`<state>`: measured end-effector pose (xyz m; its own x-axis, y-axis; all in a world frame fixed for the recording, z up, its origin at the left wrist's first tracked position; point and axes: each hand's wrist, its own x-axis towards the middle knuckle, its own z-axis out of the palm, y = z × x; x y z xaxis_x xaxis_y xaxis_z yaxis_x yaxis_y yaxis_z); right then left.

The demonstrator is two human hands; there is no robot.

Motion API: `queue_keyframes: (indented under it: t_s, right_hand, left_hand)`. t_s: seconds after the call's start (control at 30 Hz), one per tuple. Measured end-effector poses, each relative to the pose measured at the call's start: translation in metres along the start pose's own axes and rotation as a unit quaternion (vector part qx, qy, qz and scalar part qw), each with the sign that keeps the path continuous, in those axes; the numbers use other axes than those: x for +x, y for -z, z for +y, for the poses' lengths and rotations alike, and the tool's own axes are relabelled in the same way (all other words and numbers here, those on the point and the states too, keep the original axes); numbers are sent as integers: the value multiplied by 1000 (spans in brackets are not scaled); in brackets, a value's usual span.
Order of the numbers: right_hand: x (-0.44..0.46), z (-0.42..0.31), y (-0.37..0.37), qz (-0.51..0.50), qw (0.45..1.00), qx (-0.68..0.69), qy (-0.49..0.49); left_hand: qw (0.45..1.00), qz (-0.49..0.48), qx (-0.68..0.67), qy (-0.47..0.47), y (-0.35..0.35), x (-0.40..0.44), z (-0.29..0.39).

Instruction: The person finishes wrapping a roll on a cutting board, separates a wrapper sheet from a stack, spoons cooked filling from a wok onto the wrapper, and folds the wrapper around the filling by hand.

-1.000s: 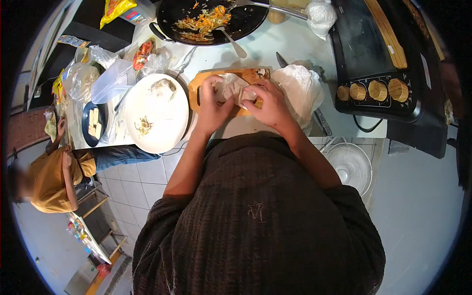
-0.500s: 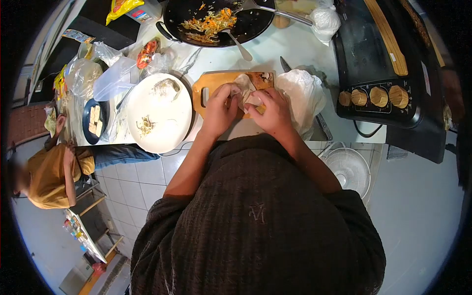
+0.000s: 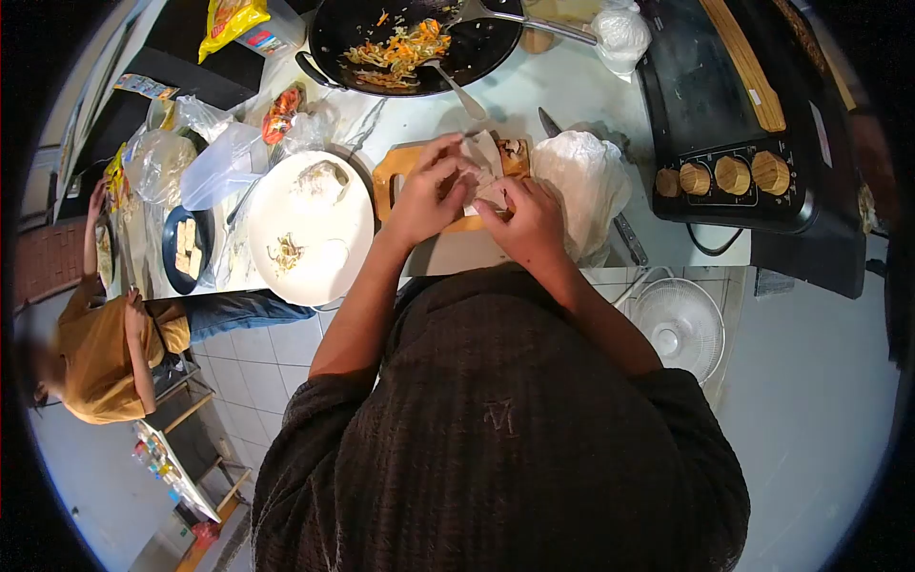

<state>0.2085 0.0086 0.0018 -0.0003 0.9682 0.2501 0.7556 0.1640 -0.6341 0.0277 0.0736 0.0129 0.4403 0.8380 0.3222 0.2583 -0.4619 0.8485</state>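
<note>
A thin, pale spring roll wrapper (image 3: 485, 153) lies partly folded over the wooden cutting board (image 3: 384, 187). My left hand (image 3: 431, 195) is at the wrapper's left edge, its fingers bent and apart, the fingertips near or touching the sheet. On the other side, my right hand (image 3: 526, 221) pinches the lower right part of the wrapper between thumb and fingers. Whatever is inside the fold is hidden by my fingers. Right of the board sits a white plastic bag (image 3: 581, 181), and a knife (image 3: 630, 240) sticks out from under it.
A black wok (image 3: 496, 67) holds shredded vegetables (image 3: 405, 48), a spoon (image 3: 459, 91) and a spatula (image 3: 548, 27). At left are a white plate (image 3: 310, 214) and a dark dish (image 3: 170, 238) of pale rolls. An electric griddle (image 3: 705, 95) stands right. Another person (image 3: 105, 357) is at far left.
My left hand's fingers have lifted and spread from their pinch, and more of the wrapper shows upright between my hands. The person at left has raised an arm towards the counter's far end.
</note>
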Motion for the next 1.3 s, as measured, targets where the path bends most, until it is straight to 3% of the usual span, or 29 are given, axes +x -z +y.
queue_keyframes:
  t_s: [0.1, 0.27, 0.37, 0.6, 0.87, 1.1, 1.17, 1.3]
  right_hand:
    - [0, -1, -1, 26, 1000, 1, 8]
    - [0, 1, 0, 49, 997, 33, 40]
    - [-1, 5, 0, 40, 997, 39, 44]
    - [2, 13, 13, 13, 994, 103, -15]
    - [1, 9, 18, -33, 995, 68, 72]
    - [-1, 9, -3, -1, 996, 64, 61]
    - [2, 10, -3, 9, 995, 55, 82]
    - [3, 9, -1, 2, 996, 43, 81]
  left_hand:
    - [999, -6, 45, 29, 10, -9, 2]
    - [980, -44, 187, -56, 20, -22, 9]
    - [973, -6, 229, -32, 11, -28, 2]
    - [966, -13, 260, -12, 8, -34, 1]
    - [969, -14, 248, 6, 11, -39, 6]
    - [971, 46, 232, 23, 50, -62, 4]
    - [965, 102, 240, 22, 63, -68, 0]
    - [960, 100, 255, 54, 83, -64, 13]
